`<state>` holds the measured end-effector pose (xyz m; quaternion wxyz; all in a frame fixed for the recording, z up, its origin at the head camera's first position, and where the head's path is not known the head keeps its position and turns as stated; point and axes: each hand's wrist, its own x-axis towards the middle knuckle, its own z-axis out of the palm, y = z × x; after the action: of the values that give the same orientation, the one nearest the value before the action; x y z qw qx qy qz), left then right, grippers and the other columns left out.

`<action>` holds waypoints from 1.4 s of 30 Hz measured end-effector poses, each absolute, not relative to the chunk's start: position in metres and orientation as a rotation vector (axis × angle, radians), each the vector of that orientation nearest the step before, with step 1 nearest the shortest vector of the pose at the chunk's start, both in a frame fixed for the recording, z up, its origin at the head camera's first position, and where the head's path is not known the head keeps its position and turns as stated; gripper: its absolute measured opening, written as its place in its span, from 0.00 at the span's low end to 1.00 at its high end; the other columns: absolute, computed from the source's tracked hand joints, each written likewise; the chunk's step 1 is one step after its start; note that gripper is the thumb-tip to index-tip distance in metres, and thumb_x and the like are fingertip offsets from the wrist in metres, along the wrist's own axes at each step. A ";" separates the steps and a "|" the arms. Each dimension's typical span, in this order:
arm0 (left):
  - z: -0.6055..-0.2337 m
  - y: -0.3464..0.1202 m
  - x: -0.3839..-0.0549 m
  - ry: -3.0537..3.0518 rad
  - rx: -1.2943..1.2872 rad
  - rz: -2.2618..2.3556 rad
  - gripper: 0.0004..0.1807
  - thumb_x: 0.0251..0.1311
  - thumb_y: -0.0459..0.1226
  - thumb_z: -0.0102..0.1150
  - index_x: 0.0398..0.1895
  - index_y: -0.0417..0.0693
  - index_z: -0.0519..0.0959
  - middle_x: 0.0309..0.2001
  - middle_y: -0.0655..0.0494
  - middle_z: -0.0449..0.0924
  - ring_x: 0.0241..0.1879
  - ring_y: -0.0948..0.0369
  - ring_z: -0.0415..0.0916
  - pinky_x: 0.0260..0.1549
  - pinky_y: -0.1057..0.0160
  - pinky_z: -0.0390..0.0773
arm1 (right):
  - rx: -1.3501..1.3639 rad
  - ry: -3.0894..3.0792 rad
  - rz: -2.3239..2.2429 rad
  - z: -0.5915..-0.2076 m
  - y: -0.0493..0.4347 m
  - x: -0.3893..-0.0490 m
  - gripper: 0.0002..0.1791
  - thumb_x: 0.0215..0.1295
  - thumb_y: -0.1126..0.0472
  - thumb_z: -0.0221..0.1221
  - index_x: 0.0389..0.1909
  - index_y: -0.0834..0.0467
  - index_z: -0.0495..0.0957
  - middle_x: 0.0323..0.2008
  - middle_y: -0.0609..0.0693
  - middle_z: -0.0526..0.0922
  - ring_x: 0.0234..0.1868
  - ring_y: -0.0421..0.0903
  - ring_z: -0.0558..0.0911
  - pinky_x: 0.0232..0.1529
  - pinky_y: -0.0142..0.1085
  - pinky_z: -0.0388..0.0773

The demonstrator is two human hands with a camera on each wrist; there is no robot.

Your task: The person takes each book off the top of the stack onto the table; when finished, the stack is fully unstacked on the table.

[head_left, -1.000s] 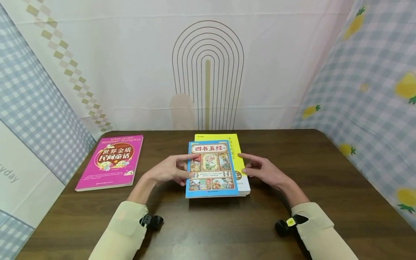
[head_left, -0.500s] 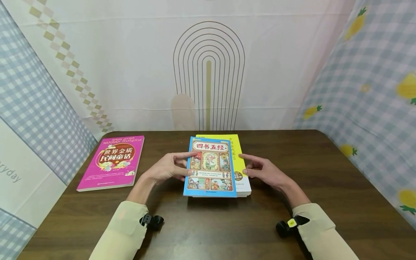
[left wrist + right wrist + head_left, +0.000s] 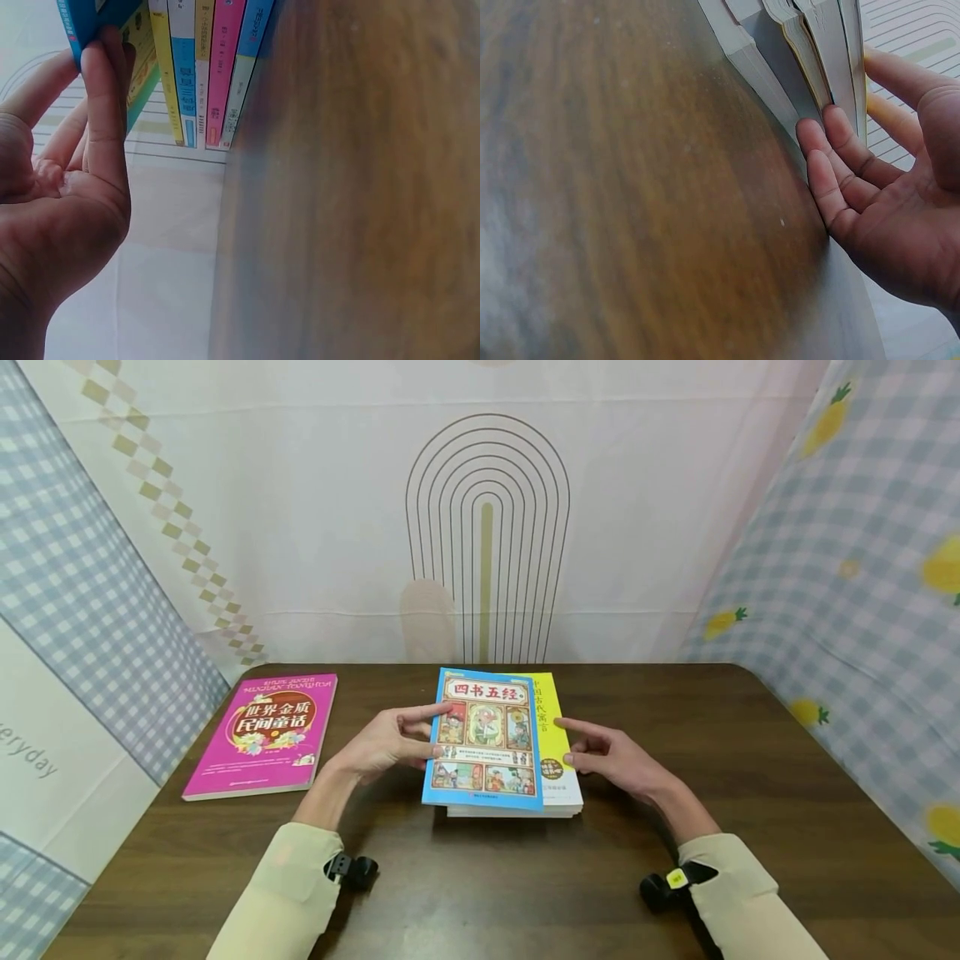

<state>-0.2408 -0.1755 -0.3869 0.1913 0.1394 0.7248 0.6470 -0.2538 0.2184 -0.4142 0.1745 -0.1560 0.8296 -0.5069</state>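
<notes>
The left hand (image 3: 386, 743) had the blue book (image 3: 487, 735) pinched at its left edge, holding it just above the yellow book (image 3: 555, 739), tilted clear and covering most of that cover! Opposite, well apart from the left, the right hand (image 3: 618, 760) rested loosely bent fingers against the right side of the stack (image 3: 202, 82), while over on the left the pink book (image 3: 258, 764) lay flat on the brown table (image 3: 480, 885).

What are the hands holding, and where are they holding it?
The left hand holds the blue book by its left edge. The right hand touches the right side of the stack underneath, without gripping it.
</notes>
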 end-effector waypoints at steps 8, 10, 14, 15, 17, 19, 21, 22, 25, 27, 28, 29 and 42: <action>-0.382 -0.178 -0.239 2.034 0.377 1.858 0.38 0.65 0.27 0.69 0.78 0.51 0.71 0.46 0.51 0.90 0.44 0.56 0.89 0.48 0.52 0.90 | -0.441 2.355 -1.438 -0.413 0.217 -0.253 0.39 0.73 0.51 0.67 0.81 0.51 0.65 0.50 0.59 0.79 0.51 0.53 0.76 0.50 0.36 0.81; -0.380 -0.178 -0.239 2.034 0.392 1.865 0.38 0.65 0.27 0.69 0.79 0.51 0.70 0.46 0.51 0.90 0.45 0.55 0.88 0.49 0.51 0.90 | -0.438 2.353 -1.440 -0.413 0.217 -0.253 0.39 0.73 0.51 0.67 0.81 0.51 0.65 0.50 0.59 0.79 0.51 0.53 0.76 0.50 0.35 0.81; -0.377 -0.180 -0.239 2.037 0.399 1.874 0.39 0.65 0.27 0.69 0.79 0.51 0.70 0.47 0.51 0.90 0.45 0.56 0.88 0.50 0.51 0.90 | -0.437 2.354 -1.442 -0.413 0.218 -0.253 0.39 0.73 0.51 0.67 0.81 0.51 0.65 0.50 0.59 0.79 0.50 0.53 0.76 0.50 0.36 0.81; -0.377 -0.180 -0.239 2.039 0.402 1.875 0.39 0.65 0.27 0.69 0.79 0.51 0.70 0.47 0.51 0.90 0.45 0.56 0.88 0.50 0.51 0.90 | -0.438 2.354 -1.443 -0.413 0.218 -0.253 0.39 0.73 0.51 0.67 0.81 0.51 0.65 0.50 0.59 0.79 0.50 0.53 0.76 0.50 0.36 0.81; -0.376 -0.182 -0.239 2.043 0.398 1.883 0.39 0.65 0.27 0.69 0.79 0.52 0.70 0.47 0.52 0.90 0.45 0.56 0.88 0.51 0.51 0.89 | -0.442 2.354 -1.445 -0.414 0.218 -0.252 0.39 0.73 0.51 0.67 0.81 0.51 0.65 0.49 0.59 0.78 0.51 0.53 0.75 0.50 0.36 0.81; -0.374 -0.184 -0.239 2.049 0.400 1.897 0.39 0.65 0.27 0.69 0.80 0.51 0.69 0.46 0.52 0.90 0.45 0.56 0.87 0.52 0.50 0.89 | -0.447 2.354 -1.447 -0.414 0.218 -0.252 0.39 0.73 0.51 0.67 0.81 0.52 0.65 0.49 0.59 0.78 0.51 0.53 0.75 0.50 0.36 0.81; -0.373 -0.186 -0.239 2.051 0.398 1.913 0.39 0.66 0.27 0.69 0.80 0.51 0.68 0.45 0.52 0.89 0.45 0.56 0.87 0.53 0.49 0.89 | -0.451 2.353 -1.450 -0.414 0.218 -0.252 0.39 0.73 0.51 0.67 0.81 0.52 0.65 0.49 0.59 0.78 0.50 0.52 0.75 0.49 0.36 0.81; -0.372 -0.187 -0.239 2.047 0.394 1.922 0.40 0.66 0.27 0.68 0.80 0.51 0.68 0.44 0.53 0.89 0.45 0.56 0.87 0.53 0.49 0.88 | -0.452 2.355 -1.450 -0.414 0.218 -0.252 0.39 0.73 0.51 0.67 0.81 0.52 0.65 0.49 0.59 0.78 0.50 0.52 0.75 0.49 0.36 0.81; -0.370 -0.190 -0.238 2.042 0.383 1.945 0.40 0.66 0.26 0.68 0.80 0.51 0.68 0.43 0.54 0.90 0.46 0.57 0.88 0.54 0.50 0.88 | -0.451 2.355 -1.450 -0.414 0.218 -0.253 0.39 0.73 0.51 0.67 0.81 0.52 0.65 0.49 0.59 0.78 0.50 0.52 0.75 0.49 0.36 0.80; -0.369 -0.193 -0.238 2.035 0.382 1.960 0.40 0.66 0.26 0.67 0.81 0.51 0.67 0.43 0.54 0.90 0.46 0.57 0.88 0.54 0.51 0.88 | -0.448 2.354 -1.450 -0.414 0.218 -0.253 0.39 0.73 0.51 0.68 0.81 0.51 0.65 0.49 0.59 0.78 0.51 0.52 0.75 0.49 0.36 0.80; -0.368 -0.194 -0.238 2.034 0.387 1.967 0.40 0.66 0.26 0.67 0.81 0.51 0.67 0.43 0.54 0.90 0.46 0.57 0.88 0.54 0.51 0.88 | -0.446 2.356 -1.449 -0.414 0.218 -0.253 0.39 0.72 0.51 0.68 0.81 0.51 0.65 0.50 0.59 0.78 0.51 0.53 0.75 0.49 0.36 0.80; -0.367 -0.195 -0.238 2.034 0.392 1.974 0.40 0.66 0.26 0.67 0.81 0.51 0.67 0.43 0.54 0.90 0.47 0.57 0.88 0.54 0.51 0.88 | -0.444 2.358 -1.448 -0.414 0.218 -0.253 0.39 0.72 0.51 0.68 0.81 0.51 0.66 0.50 0.59 0.78 0.51 0.53 0.75 0.49 0.36 0.80; -0.360 -0.214 -0.234 2.056 0.382 2.032 0.40 0.68 0.26 0.65 0.82 0.51 0.64 0.45 0.56 0.90 0.49 0.58 0.88 0.53 0.54 0.88 | -0.458 2.350 -1.453 -0.415 0.219 -0.253 0.39 0.73 0.52 0.67 0.81 0.52 0.65 0.50 0.59 0.79 0.50 0.52 0.76 0.49 0.35 0.82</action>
<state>-0.2345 -0.2142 -0.3596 0.1126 0.1302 0.7006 0.6925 -0.2531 0.2189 -0.4148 0.1696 -0.1610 0.8270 -0.5113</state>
